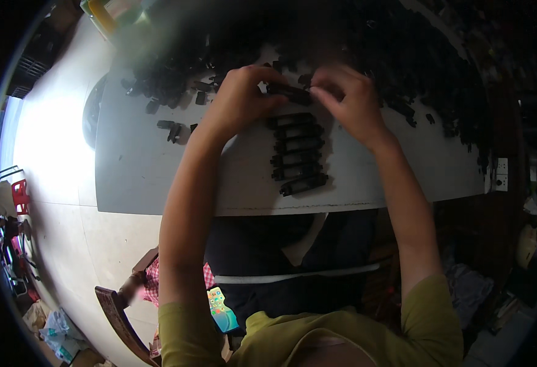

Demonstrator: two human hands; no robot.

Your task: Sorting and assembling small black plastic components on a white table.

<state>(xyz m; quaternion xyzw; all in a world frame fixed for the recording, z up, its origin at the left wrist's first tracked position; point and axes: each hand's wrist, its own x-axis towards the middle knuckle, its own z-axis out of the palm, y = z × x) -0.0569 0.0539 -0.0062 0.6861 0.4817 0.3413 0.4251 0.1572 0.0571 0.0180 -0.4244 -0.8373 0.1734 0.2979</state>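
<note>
From the remote head view, I am observing two bare hands working over a pale grey, smooth-topped table (137, 174). The left hand (242, 96) is gripping a dark, elongated, bar-shaped piece (290, 93) at its left end, the thumb lying on the near side and the forefinger curving over the far side, the hand only slightly open. The right hand (351, 101) is curling at the piece's right end, its thumb and forefinger standing close together; I cannot tell whether they are pinching the bar or merely touching it.

The bar-shaped piece is sitting between the hands, just beyond a column of similar dark, narrow, curved-edged parts (298, 145). Its long axis is running roughly left to right, the right end slanting slightly toward the wearer; blur and shadow are hiding which end is its front. The parts in the column are lying crosswise one behind another, the nearest one tilting with its right end farther away.

Beyond the left hand, I am noting a spread heap of small black pieces (164, 79); a few loose dark bits (172, 129) are lying nearer, left of the column.
</note>
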